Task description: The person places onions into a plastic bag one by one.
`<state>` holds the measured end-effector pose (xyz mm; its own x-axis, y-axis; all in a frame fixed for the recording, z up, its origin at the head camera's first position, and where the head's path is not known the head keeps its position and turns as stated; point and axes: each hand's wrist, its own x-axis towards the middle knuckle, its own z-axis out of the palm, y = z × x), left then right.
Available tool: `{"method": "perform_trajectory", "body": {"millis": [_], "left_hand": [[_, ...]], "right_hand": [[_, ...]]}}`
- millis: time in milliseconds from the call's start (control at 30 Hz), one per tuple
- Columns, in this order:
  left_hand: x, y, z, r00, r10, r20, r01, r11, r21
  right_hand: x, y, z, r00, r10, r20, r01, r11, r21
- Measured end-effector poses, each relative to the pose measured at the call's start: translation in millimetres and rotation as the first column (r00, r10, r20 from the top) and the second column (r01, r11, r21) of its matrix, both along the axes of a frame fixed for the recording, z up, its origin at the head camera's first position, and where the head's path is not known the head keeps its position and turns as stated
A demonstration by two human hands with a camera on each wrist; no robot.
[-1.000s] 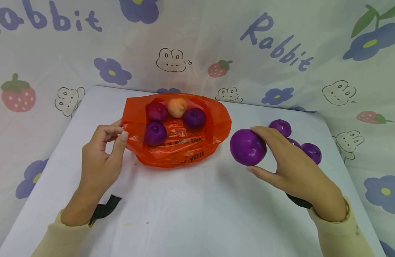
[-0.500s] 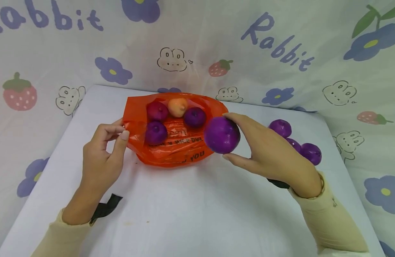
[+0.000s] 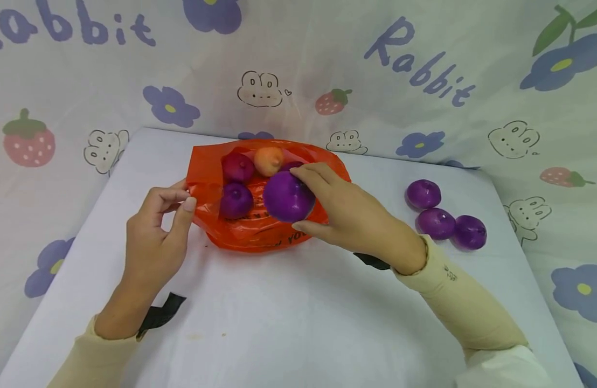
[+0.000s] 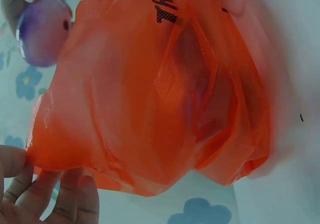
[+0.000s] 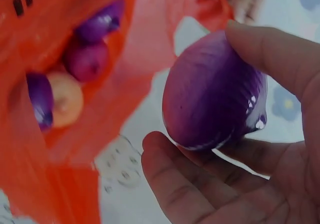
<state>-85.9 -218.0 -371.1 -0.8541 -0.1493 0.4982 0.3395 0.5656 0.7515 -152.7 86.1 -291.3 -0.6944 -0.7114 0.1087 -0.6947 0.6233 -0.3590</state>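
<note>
My right hand (image 3: 359, 218) grips a glossy purple onion (image 3: 289, 196) between thumb and fingers, over the mouth of a red-orange plastic bag (image 3: 203, 170) in the head view. The right wrist view shows the onion's pointed tip turned toward the palm. At the bag's left edge, my left hand (image 3: 155, 231) pinches the plastic; the left wrist view has its fingers (image 4: 67, 196) at the bag's rim. Inside lie a magenta onion (image 3: 237, 167), a pale orange round onion-like piece (image 3: 268, 161) and a purple onion (image 3: 236, 201). Another purple one (image 3: 292, 166) is mostly hidden behind the held onion.
Three purple onions (image 3: 436, 223) lie close together on the right side of the white table (image 3: 259, 323). A black strap (image 3: 162, 312) hangs from the left wrist. Behind the table's far edge rises a cloth (image 3: 298, 54) printed with rabbits, strawberries and flowers.
My right hand has carried the onion leftward from the right of the bag to over its mouth. The left hand keeps its pinch on the bag's edge, nearly still.
</note>
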Motion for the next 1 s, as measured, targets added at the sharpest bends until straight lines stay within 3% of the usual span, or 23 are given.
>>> {"method": "perform_trajectory", "body": {"millis": [433,1000], "left_hand": [[-0.2,-1,-1.6,1.000,-0.007,-0.006,0.007,1.000,0.008],[-1.6,-1,-2.8,1.000,-0.015,-0.008,0.015,1.000,0.013]], "right_hand": [[-26.0,-35,-35.3,0.997,0.057,0.048,-0.057,0.998,-0.003],[-53.7,-57,-73.0,0.985,-0.112,0.128,0.086,0.977,0.197]]}}
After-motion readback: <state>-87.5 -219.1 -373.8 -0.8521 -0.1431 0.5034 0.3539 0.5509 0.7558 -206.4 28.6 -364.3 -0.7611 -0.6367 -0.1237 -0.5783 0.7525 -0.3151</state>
